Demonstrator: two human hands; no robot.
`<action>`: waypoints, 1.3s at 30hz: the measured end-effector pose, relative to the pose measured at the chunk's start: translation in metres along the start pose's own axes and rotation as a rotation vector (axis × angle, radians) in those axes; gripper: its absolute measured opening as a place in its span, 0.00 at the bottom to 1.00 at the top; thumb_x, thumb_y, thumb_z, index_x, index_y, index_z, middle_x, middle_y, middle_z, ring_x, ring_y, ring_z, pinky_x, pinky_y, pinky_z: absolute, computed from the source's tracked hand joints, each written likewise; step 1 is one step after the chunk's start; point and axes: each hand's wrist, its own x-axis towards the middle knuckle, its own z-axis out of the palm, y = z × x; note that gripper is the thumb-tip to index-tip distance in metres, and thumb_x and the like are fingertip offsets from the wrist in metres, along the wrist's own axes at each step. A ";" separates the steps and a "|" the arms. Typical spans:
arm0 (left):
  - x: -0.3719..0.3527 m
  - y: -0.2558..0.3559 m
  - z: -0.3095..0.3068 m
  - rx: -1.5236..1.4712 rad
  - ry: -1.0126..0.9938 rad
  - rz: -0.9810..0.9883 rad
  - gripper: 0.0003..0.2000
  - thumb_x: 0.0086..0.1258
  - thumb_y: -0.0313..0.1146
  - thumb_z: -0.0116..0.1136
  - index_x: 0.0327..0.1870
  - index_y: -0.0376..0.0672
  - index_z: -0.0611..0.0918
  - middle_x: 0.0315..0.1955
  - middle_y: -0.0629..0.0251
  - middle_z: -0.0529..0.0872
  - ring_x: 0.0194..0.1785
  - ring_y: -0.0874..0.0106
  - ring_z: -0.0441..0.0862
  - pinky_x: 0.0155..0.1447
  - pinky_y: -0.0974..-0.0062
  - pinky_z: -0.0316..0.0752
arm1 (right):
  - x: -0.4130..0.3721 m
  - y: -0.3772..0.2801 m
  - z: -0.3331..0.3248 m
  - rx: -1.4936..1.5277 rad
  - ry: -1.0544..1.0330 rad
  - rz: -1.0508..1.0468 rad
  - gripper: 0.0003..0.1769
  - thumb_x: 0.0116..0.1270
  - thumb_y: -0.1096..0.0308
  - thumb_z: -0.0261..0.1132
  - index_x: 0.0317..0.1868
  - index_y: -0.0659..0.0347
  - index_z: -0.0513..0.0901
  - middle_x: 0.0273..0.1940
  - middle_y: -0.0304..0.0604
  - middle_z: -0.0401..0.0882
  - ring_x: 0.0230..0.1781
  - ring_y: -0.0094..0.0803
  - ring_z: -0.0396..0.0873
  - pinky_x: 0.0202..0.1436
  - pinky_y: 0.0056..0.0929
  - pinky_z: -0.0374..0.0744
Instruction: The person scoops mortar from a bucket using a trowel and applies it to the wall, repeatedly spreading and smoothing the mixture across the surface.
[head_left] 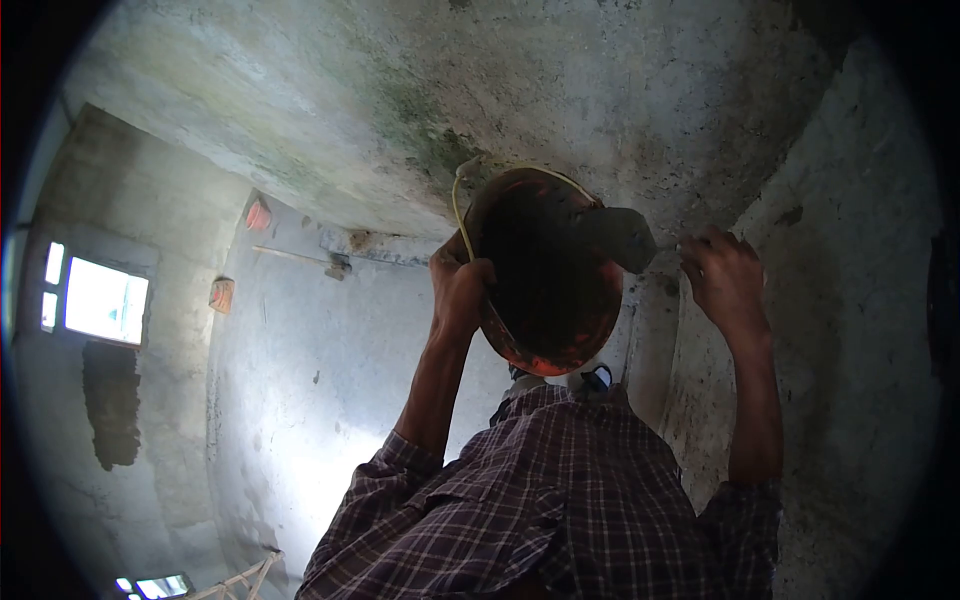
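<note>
A round, reddish, stained basin (545, 358) is tilted before my chest, its inside dark and its contents hard to make out. A pale yellow cord runs along its upper rim. My left hand (460, 285) grips the basin's left edge, thumb over the rim. At the basin's right side is the flat grey blade of a trowel (625, 240), overlapping the rim. My right hand (722, 275) is closed at the trowel's right end, with fingers curled; the handle is mostly hidden by the hand.
A rough, stained plaster wall (620, 90) rises just ahead, meeting another wall (840, 330) on the right. On the concrete floor (340, 340) lie a long-handled tool (335, 266) and reddish blocks (221, 294). A frame of pale bars (250, 577) stands at lower left.
</note>
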 end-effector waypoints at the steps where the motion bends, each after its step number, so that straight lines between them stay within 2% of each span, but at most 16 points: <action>1: -0.001 0.001 0.004 0.001 0.003 0.014 0.22 0.45 0.17 0.48 0.47 0.28 0.79 0.28 0.67 0.80 0.25 0.80 0.73 0.28 0.83 0.69 | 0.003 0.003 -0.002 -0.002 0.004 0.003 0.15 0.53 0.72 0.69 0.44 0.57 0.85 0.38 0.46 0.79 0.39 0.41 0.80 0.42 0.38 0.79; 2: -0.002 0.002 0.006 0.003 0.005 0.027 0.21 0.45 0.17 0.49 0.45 0.26 0.79 0.25 0.68 0.78 0.24 0.80 0.72 0.27 0.82 0.68 | 0.007 0.007 -0.004 0.034 0.013 0.010 0.15 0.53 0.71 0.69 0.43 0.57 0.85 0.38 0.46 0.79 0.39 0.41 0.81 0.43 0.38 0.79; 6: -0.002 0.000 0.006 0.025 -0.058 0.017 0.21 0.45 0.17 0.49 0.45 0.26 0.79 0.25 0.68 0.78 0.24 0.80 0.72 0.27 0.83 0.68 | 0.024 0.017 -0.017 0.079 0.035 0.022 0.15 0.51 0.72 0.71 0.42 0.59 0.85 0.38 0.47 0.81 0.37 0.42 0.82 0.42 0.38 0.79; 8: -0.004 -0.002 0.000 0.049 -0.103 -0.015 0.25 0.44 0.15 0.47 0.49 0.28 0.78 0.30 0.65 0.82 0.27 0.80 0.76 0.29 0.84 0.71 | 0.029 0.013 -0.024 0.071 0.018 0.017 0.16 0.51 0.72 0.71 0.43 0.59 0.85 0.38 0.47 0.81 0.37 0.42 0.82 0.42 0.38 0.79; 13: -0.004 -0.008 -0.002 0.014 -0.123 -0.042 0.25 0.44 0.14 0.48 0.49 0.28 0.78 0.30 0.65 0.82 0.25 0.79 0.75 0.28 0.83 0.71 | 0.041 0.020 -0.028 0.036 -0.008 -0.023 0.16 0.51 0.70 0.71 0.43 0.58 0.86 0.38 0.46 0.80 0.40 0.42 0.81 0.45 0.39 0.78; 19: -0.006 -0.013 -0.001 0.063 -0.153 -0.096 0.26 0.43 0.14 0.47 0.50 0.27 0.78 0.30 0.62 0.82 0.25 0.78 0.76 0.28 0.83 0.72 | 0.050 0.003 -0.039 -0.055 0.040 -0.211 0.16 0.51 0.69 0.71 0.44 0.57 0.85 0.43 0.45 0.79 0.45 0.41 0.80 0.49 0.38 0.78; 22: -0.008 -0.015 -0.002 0.041 -0.141 -0.078 0.27 0.42 0.14 0.47 0.50 0.27 0.78 0.31 0.62 0.82 0.25 0.78 0.76 0.28 0.83 0.72 | 0.040 -0.007 -0.034 -0.019 0.025 -0.228 0.17 0.52 0.70 0.70 0.44 0.57 0.85 0.42 0.45 0.79 0.45 0.40 0.79 0.50 0.39 0.77; 25: -0.010 -0.018 -0.002 0.004 -0.123 -0.067 0.26 0.42 0.15 0.47 0.50 0.27 0.78 0.30 0.62 0.82 0.25 0.78 0.76 0.28 0.83 0.72 | 0.023 -0.013 -0.020 0.041 -0.105 -0.189 0.13 0.52 0.71 0.69 0.41 0.57 0.85 0.42 0.44 0.79 0.45 0.39 0.80 0.50 0.39 0.77; 27: -0.012 -0.014 -0.001 0.004 -0.132 -0.071 0.26 0.42 0.15 0.47 0.50 0.27 0.78 0.30 0.63 0.82 0.25 0.78 0.76 0.27 0.83 0.72 | 0.013 -0.012 -0.008 -0.043 -0.181 -0.208 0.11 0.54 0.69 0.67 0.40 0.58 0.84 0.37 0.45 0.80 0.39 0.42 0.80 0.45 0.41 0.77; 30: -0.013 -0.003 0.004 0.037 -0.132 -0.042 0.25 0.43 0.15 0.47 0.49 0.27 0.78 0.29 0.64 0.81 0.25 0.79 0.76 0.27 0.83 0.71 | 0.008 -0.020 0.020 -0.203 -0.215 -0.124 0.10 0.54 0.69 0.65 0.38 0.58 0.83 0.33 0.48 0.80 0.39 0.43 0.80 0.45 0.43 0.76; 32: -0.017 -0.002 0.007 0.019 -0.116 -0.040 0.23 0.43 0.18 0.49 0.46 0.27 0.79 0.25 0.69 0.78 0.23 0.81 0.71 0.26 0.83 0.67 | 0.005 -0.023 0.030 -0.216 -0.216 -0.132 0.10 0.54 0.70 0.65 0.38 0.59 0.82 0.32 0.49 0.80 0.39 0.44 0.80 0.44 0.43 0.76; 36: -0.015 0.003 0.007 0.075 -0.134 -0.065 0.23 0.42 0.17 0.49 0.46 0.27 0.79 0.25 0.69 0.78 0.22 0.81 0.71 0.26 0.83 0.67 | 0.011 -0.021 0.043 -0.137 -0.198 -0.073 0.09 0.54 0.69 0.65 0.36 0.59 0.82 0.32 0.49 0.80 0.37 0.44 0.81 0.43 0.42 0.76; 39: -0.014 0.000 0.001 -0.001 -0.147 -0.057 0.23 0.42 0.17 0.50 0.46 0.26 0.79 0.24 0.68 0.78 0.22 0.80 0.72 0.25 0.83 0.67 | 0.020 -0.010 0.046 -0.093 -0.172 -0.086 0.10 0.54 0.65 0.67 0.36 0.60 0.82 0.31 0.48 0.81 0.37 0.44 0.81 0.42 0.42 0.76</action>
